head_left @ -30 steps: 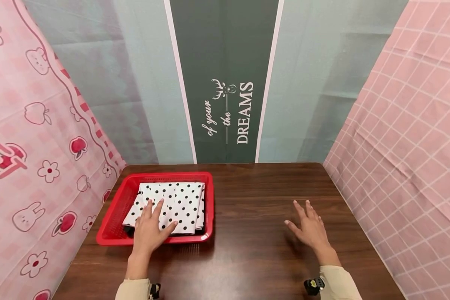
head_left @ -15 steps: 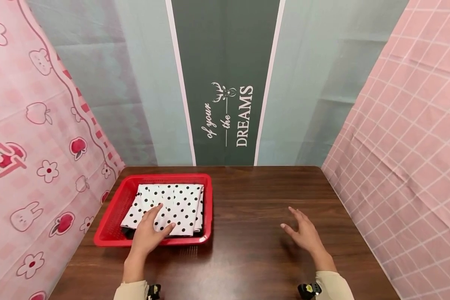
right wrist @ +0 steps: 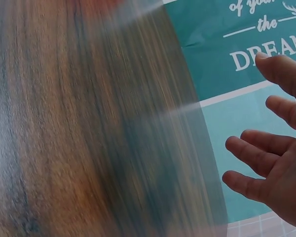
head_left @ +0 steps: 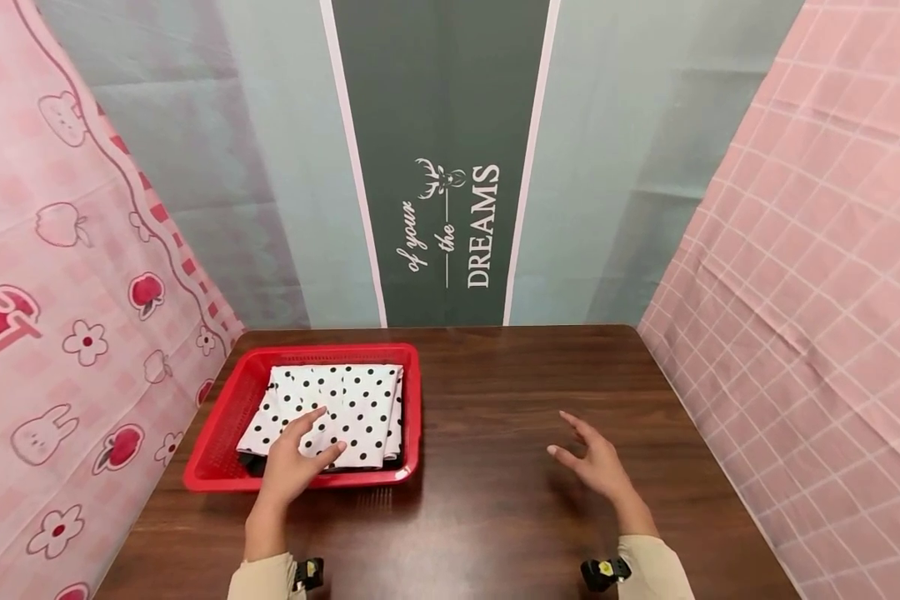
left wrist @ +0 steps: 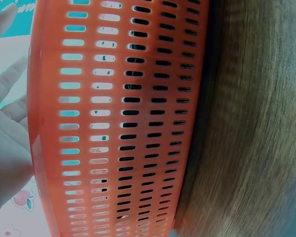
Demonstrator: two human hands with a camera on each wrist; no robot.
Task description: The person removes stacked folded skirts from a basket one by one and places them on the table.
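A red plastic basket (head_left: 225,425) stands on the left of the brown table (head_left: 487,517), with folded white cloth with black dots (head_left: 360,408) lying in it over something black. My left hand (head_left: 290,467) is over the basket's near rim, thumb and fingers spread, holding nothing. In the left wrist view the slotted basket wall (left wrist: 113,118) fills the middle and my left hand (left wrist: 7,133) is beside its rim. My right hand (head_left: 602,467) hovers above the table at the right, fingers apart, holding nothing; the right wrist view shows the same hand (right wrist: 281,153) with relaxed fingers.
A pink printed curtain (head_left: 97,275) hangs along the left side and a pink checked one (head_left: 817,275) along the right. Behind the table's back edge hangs a grey-green cloth with white lettering (head_left: 483,225). Black bands (head_left: 309,573) sit at both wrists.
My right hand has moved left in the head view, and its fingers bend a little more. My left hand stays by the basket with slightly more bent fingers. The whole view has shifted slightly.
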